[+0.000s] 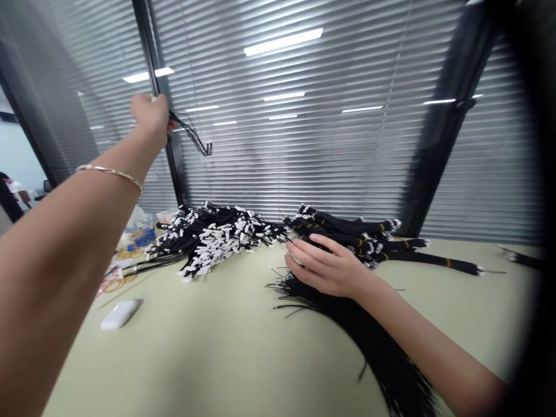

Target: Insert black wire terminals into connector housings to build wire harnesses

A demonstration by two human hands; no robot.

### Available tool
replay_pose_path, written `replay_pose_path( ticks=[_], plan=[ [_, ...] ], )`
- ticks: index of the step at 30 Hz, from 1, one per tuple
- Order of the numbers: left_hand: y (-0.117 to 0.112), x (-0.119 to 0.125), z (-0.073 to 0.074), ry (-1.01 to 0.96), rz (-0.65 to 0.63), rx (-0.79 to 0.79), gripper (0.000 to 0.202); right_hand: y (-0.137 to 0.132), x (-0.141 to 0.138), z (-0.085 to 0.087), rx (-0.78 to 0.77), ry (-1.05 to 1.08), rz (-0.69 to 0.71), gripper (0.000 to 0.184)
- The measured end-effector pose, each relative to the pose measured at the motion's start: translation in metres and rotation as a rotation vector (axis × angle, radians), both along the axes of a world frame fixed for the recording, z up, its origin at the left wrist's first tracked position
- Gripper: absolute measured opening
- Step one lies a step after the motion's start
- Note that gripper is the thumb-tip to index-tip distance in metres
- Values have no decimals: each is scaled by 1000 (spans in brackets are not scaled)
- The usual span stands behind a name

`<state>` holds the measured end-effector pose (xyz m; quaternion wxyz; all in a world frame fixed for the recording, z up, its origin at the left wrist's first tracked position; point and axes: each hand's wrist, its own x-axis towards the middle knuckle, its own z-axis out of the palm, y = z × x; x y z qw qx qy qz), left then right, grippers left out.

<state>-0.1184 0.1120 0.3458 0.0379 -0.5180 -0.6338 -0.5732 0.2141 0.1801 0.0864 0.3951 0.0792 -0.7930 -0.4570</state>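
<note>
Thin black wires [193, 134] dangle limp from the closed left hand [151, 116], raised high over the worktop [208, 347], while the right hand [328, 265] lies flat with loosely spread fingers on the loose wire bundle [373, 341] beside it. Pressing that glossy, springy fan down firmly while lifting slowly seems the best way to draw strands free without snagging. Behind lie a heap of white-tagged wires [212, 237] and banded bundles [369, 234].

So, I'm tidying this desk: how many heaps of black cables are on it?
3: white-tagged black cable heap at back left, banded black cable bundles at back right, loose black cable fan under the right hand.
</note>
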Motion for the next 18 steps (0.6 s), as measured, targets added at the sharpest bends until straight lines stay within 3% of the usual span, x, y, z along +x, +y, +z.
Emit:
replay_pose_path(
  ticks=[2, 4, 6, 8, 13, 15, 18],
  plan=[
    [-6, 13, -4, -90, 4, 107, 23, -6, -4, 3, -78, 87, 0, 23],
    [-9, 31, -20, -166, -64, 136, 15, -17, -9, 9, -202, 246, -34, 30],
    [-14, 53, -46, -234, -165, 137, 13, -34, -13, 18, -416, 446, -61, 39],
    [-24, 79, -78, -315, -266, 113, 19, -56, -15, 29, -739, 572, -26, 49],
    [-75, 146, -158, -514, -479, -15, 25, -111, -5, 50, -1367, 197, 27, 62],
    [-100, 168, -183, -586, -537, -88, 32, -126, 1, 50, -1600, 30, 58, 48],
    [-126, 189, -214, -847, -702, -217, 35, -138, 10, 40, -1879, -162, 140, 18]
  ],
)
